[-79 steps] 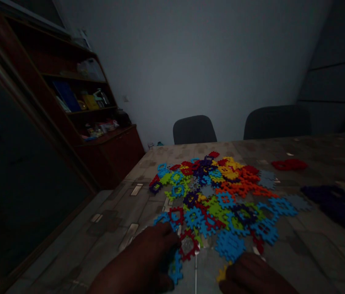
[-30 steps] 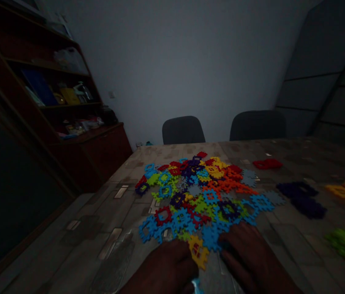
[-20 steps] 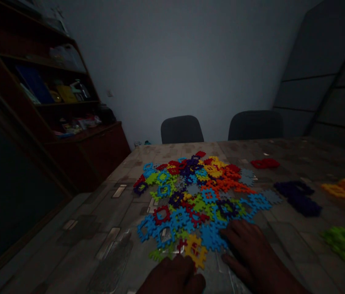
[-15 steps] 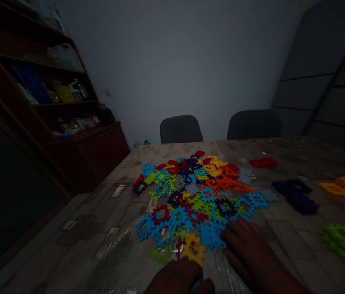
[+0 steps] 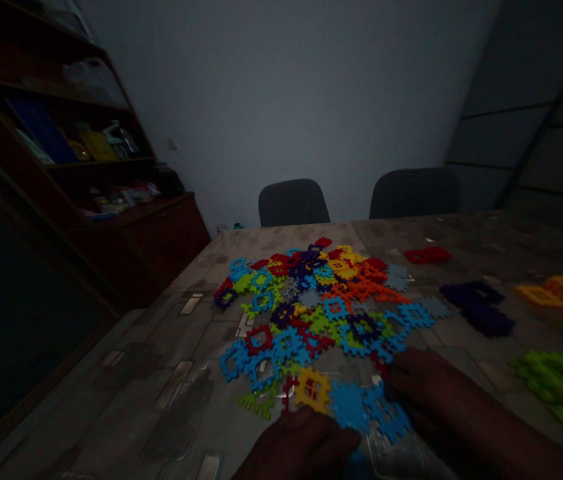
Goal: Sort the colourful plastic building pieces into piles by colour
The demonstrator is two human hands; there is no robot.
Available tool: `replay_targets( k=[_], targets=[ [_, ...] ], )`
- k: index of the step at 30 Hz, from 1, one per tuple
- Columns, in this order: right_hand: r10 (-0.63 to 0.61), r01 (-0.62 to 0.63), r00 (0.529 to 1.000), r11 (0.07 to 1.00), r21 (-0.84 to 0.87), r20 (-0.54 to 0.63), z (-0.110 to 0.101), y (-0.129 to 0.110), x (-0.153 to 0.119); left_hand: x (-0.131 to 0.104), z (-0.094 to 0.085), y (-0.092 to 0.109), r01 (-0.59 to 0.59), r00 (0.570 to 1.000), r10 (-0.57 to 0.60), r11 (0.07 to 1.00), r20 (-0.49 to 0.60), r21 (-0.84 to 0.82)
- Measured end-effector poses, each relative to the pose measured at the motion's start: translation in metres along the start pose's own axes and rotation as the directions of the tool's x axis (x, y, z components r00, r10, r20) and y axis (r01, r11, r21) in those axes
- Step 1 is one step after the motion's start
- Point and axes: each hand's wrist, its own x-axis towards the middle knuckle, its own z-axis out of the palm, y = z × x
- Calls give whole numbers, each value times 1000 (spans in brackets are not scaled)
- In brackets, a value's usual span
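My left hand [image 5: 306, 443] is at the near edge of the view, its fingers curled over a blue interlocking tile [image 5: 357, 460] that shows only in part under the fingertips. Two more blue tiles, one solid [image 5: 350, 405] and one with window openings [image 5: 387, 412], lie flat just ahead of it. At the right edge of the window tile my right hand [image 5: 426, 383] has its fingers bent and together on it; the fingertips are partly hidden. A yellow window tile [image 5: 312, 390] and a light green tile [image 5: 260, 401] lie beyond my left hand.
A spread heap of mixed-colour tiles [image 5: 311, 300] covers the middle of the table. To the right are separate groups: red [image 5: 428, 255], dark purple [image 5: 478, 308], yellow-orange [image 5: 561, 293] and green [image 5: 561, 393]. Two chairs [image 5: 294, 203] stand behind, and a shelf cabinet [image 5: 161, 233] at left.
The two blue tiles have slid toward me and to the right, off the heap's near edge. My right hand has moved right; my left hand has shifted slightly, its blue tile now farther right.
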Motion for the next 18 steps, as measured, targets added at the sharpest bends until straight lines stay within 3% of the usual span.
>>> replay_targets(
  k=[2, 5, 10, 14, 16, 18],
  targets=[
    [20, -20, 1000, 1000, -18, 16, 2, 1, -3, -3, -2, -2, -31, 999, 32, 999, -33, 35],
    [65, -73, 996, 986, -149, -55, 15, 1, -14, -5, 0, -7, -10, 997, 14, 998, -75, 54],
    [-13, 22, 999, 963, -268, 32, 40, 1, -30, -2, 11, -13, 34, 995, -24, 995, -101, 96],
    [-23, 32, 999, 962, -272, 37, 45, 3, -36, 2, 26, -20, 53, 992, -40, 993, -120, 110],
    [-11, 12, 1000, 967, -254, 7, 46, 2, -37, -2, 24, -22, 0, 988, 9, 998, -155, 60],
    [25, -28, 1000, 980, -199, -16, 48, -2, -34, -11, 10, -22, -77, 968, 75, 997, -238, -1]
  ],
)
